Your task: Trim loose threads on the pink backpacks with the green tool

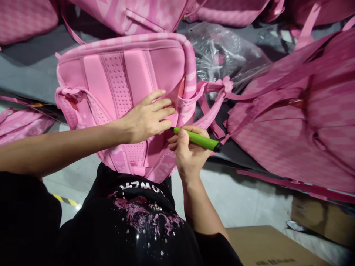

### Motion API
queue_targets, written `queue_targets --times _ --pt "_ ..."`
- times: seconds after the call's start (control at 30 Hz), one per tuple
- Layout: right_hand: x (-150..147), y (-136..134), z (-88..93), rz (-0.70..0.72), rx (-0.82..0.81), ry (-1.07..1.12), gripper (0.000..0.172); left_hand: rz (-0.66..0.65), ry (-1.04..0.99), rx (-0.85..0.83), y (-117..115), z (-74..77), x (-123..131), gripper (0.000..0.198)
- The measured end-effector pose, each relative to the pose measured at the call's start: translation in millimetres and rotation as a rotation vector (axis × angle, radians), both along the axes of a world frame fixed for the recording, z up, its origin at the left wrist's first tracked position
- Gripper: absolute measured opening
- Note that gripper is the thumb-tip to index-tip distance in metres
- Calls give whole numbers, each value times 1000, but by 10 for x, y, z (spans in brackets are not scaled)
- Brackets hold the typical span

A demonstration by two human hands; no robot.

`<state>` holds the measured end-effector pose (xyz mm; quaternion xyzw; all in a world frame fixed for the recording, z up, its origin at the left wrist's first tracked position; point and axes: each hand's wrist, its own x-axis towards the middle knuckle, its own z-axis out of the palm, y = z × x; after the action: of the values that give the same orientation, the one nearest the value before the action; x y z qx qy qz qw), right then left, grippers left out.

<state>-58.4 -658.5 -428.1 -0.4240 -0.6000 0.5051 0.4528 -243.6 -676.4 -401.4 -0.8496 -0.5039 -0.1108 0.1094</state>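
Note:
A pink backpack [163, 61] rests back panel up, tilted against my body, with padded strips and perforated mesh on that panel. Fingers spread, my left hand [151, 116] lies on the panel near its lower right side. My right hand [191, 149] is closed around a green marker [203, 140] with black ends. Its narrow end points left at the backpack, close to the fingertips of my left hand; whether it touches the fabric I cannot tell. One shoulder strap [213, 116] loops out on the right.
Large pink checked bags [291, 111] crowd the right, and another pink bag [155, 14] lies behind. Clear plastic wrap [222, 51] sits on the dark table [30, 74]. Cardboard boxes [260, 244] stand on the floor at lower right.

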Motion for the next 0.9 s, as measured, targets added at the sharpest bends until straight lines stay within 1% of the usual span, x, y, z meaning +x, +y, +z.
queue_targets --times 0.13,0.2,0.27,0.4,0.47,0.6,0.67,0.73,0.83,0.9 --pt "-1 13 4 -18 4 20 27 -1 -49 -22 9 -3 7 32" --pt "6 22 16 24 -13 12 27 -1 -53 -32 11 -5 7 32" --pt "16 31 28 46 -34 6 27 8 -15 -23 7 -7 6 32" --pt "35 36 38 35 -38 31 25 7 48 13 -2 -13 1 31" --pt "41 35 35 46 -48 29 25 1 13 -2 -5 -17 -1 30" --pt "42 35 26 58 -54 19 26 4 -139 -79 -4 -26 -4 24" --pt "43 40 26 58 -58 19 26 13 -145 -84 -5 -27 -2 23" --pt "46 49 35 69 -55 27 26 13 -93 -38 -8 -21 2 24" --pt "56 62 58 112 -39 -20 26 -28 -4 115 -17 -1 5 21" --pt "60 66 67 95 -46 -51 26 -49 10 196 -21 10 2 19"
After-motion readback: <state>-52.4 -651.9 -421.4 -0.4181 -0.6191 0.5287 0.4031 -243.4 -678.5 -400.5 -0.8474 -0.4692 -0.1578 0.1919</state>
